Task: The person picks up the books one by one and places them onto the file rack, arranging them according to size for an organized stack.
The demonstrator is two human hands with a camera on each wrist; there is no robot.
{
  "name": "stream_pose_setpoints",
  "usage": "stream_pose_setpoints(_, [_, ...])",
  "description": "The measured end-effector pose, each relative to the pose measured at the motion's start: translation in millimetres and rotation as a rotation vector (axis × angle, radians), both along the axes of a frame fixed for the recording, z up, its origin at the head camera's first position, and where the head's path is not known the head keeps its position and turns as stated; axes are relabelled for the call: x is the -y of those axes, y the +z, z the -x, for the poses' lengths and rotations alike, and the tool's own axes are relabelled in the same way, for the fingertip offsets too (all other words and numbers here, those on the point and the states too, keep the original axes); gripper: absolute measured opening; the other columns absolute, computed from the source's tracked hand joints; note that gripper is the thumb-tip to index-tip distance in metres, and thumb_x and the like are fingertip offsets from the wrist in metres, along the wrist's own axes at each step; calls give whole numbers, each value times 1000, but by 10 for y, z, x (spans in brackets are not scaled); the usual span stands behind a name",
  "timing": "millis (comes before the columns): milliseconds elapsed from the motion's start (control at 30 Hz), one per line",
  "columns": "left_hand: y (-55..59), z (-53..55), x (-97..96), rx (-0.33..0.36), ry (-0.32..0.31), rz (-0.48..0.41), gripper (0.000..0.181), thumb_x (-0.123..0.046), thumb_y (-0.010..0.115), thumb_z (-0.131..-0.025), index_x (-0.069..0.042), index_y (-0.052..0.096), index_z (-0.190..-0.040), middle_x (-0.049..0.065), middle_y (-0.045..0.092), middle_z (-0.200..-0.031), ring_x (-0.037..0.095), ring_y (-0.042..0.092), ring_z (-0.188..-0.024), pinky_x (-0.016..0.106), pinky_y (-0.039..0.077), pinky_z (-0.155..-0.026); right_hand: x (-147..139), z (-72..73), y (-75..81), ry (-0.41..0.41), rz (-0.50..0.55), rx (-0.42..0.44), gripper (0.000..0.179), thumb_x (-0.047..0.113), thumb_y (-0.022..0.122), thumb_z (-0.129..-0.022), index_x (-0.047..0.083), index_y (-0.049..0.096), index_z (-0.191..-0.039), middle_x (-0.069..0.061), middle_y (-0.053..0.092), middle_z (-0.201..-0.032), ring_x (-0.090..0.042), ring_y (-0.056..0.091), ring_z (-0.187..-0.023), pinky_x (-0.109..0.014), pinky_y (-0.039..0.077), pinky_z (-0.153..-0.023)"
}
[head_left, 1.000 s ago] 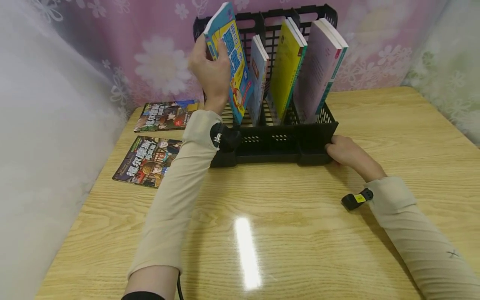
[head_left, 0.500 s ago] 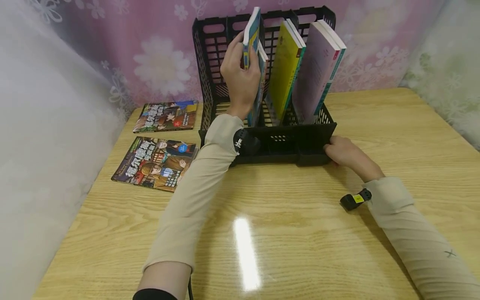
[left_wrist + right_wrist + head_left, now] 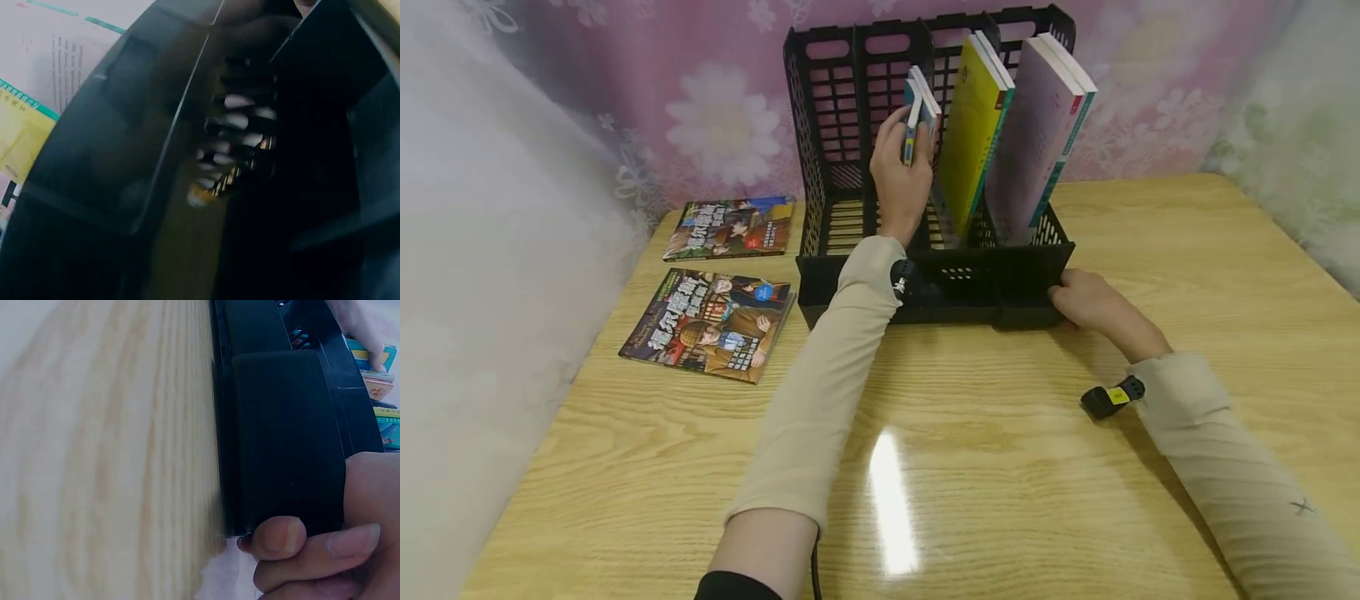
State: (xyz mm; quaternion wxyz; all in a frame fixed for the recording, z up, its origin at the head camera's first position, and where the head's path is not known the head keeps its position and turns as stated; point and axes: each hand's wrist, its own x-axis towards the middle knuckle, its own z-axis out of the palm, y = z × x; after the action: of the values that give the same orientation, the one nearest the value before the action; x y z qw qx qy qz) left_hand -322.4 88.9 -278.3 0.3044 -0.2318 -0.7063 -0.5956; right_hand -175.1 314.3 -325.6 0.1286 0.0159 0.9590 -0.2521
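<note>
My left hand (image 3: pixel 902 187) pinches a blue book (image 3: pixel 910 143) near its top, between thumb and fingers. The book stands in the second compartment from the left of a black file rack (image 3: pixel 1030 283), right beside a thin pale book (image 3: pixel 930 104); its lower part is hidden behind the hand. At the rack's front right corner my right hand (image 3: pixel 1093 308) grips the edge, its fingers (image 3: pixel 300 556) curled round the corner in the right wrist view. The left wrist view is dark and shows mostly the rack's front wall (image 3: pixel 81 169).
A yellow book (image 3: pixel 973 142) and a purple book (image 3: pixel 1030 142) stand in the compartments to the right. Two comic books lie flat at the left, one farther back (image 3: pixel 730 229) and one nearer (image 3: pixel 711 325). A flowered curtain (image 3: pixel 722 125) hangs behind the wooden table (image 3: pixel 1000 467).
My left hand has moved right and down, bringing the blue book from a high tilt at the rack's left to low beside the thin pale book. The right hand has stayed at the corner.
</note>
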Motion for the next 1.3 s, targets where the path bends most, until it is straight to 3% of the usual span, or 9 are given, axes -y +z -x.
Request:
stream_pose_setpoints(167, [54, 4, 141, 132, -37, 148, 34, -25, 45, -103, -2, 51, -127, 9, 50, -130, 16, 52, -106, 19, 39, -89, 20, 3, 9, -6, 0, -8, 30, 15, 33, -96, -9, 50, -93, -15, 57, -68, -25, 55, -59, -34, 41, -60])
stream_pose_setpoints(300, [83, 0, 230, 223, -79, 379, 38, -39, 39, -103, -4, 44, -119, 11, 42, -126, 20, 44, -97, 26, 36, -81, 3, -15, 3, -12, -6, -4, 30, 14, 32, -96, -10, 49, -93, -14, 57, -66, -25, 55, -59, -34, 41, -60])
stream_pose_setpoints(500, [110, -26, 406, 408, -252, 709, 65, -39, 65, -90, -9, 22, -128, 15, 38, -127, 23, 46, -107, 30, 40, -86, 5, -26, 7, -3, -11, 4, 31, 16, 32, -97, -10, 50, -94, -13, 59, -65, -26, 56, -60, -35, 42, -62])
stream_pose_setpoints(600, [124, -40, 481, 630, -394, 716, 88, -29, 74, -85, -16, 5, -139, 23, 38, -136, 31, 55, -109, 35, 48, -87, -1, -27, 16, -2, -9, -1, 32, 16, 32, -97, -11, 50, -96, -13, 59, -64, -27, 56, -61, -35, 41, -61])
stream_pose_setpoints(733, [164, -50, 507, 884, -488, 698, 101, -23, 68, -90, -27, -15, -147, 25, 23, -152, 37, 61, -107, 40, 53, -82, -3, -22, 22, 0, -8, -2, 32, 16, 32, -97, -11, 50, -96, -13, 58, -63, -27, 54, -61, -34, 40, -60])
stream_pose_setpoints(867, [200, -38, 447, 912, -486, 790, 102, -22, 58, -96, -28, -32, -145, 19, 14, -158, 33, 54, -121, 37, 52, -86, -7, -25, 27, -4, -5, 9, 31, 16, 32, -97, -11, 48, -95, -13, 57, -63, -26, 51, -60, -34, 39, -60])
stream_pose_setpoints(933, [195, -22, 417, 915, -468, 790, 101, -21, 55, -98, -30, -34, -144, 18, 10, -159, 33, 49, -126, 38, 52, -86, -15, -29, 28, -6, -4, 9, 31, 16, 32, -97, -11, 48, -95, -13, 56, -62, -26, 50, -60, -34, 38, -60])
stream_pose_setpoints(1200, [86, 74, 392, 802, -254, 874, 89, -27, 50, -101, -31, -25, -149, 15, 29, -154, 27, 46, -129, 37, 42, -99, 0, -37, 19, 2, -7, 0, 29, 16, 32, -97, -7, 48, -89, -11, 56, -60, -26, 50, -60, -34, 38, -59])
stream_pose_setpoints(1300, [60, 94, 361, 776, -212, 845, 90, -27, 52, -100, -34, -23, -149, 14, 30, -154, 26, 42, -134, 37, 37, -104, -2, -37, 21, 0, -8, -3, 29, 17, 32, -97, -7, 48, -88, -11, 56, -60, -26, 50, -61, -34, 38, -59])
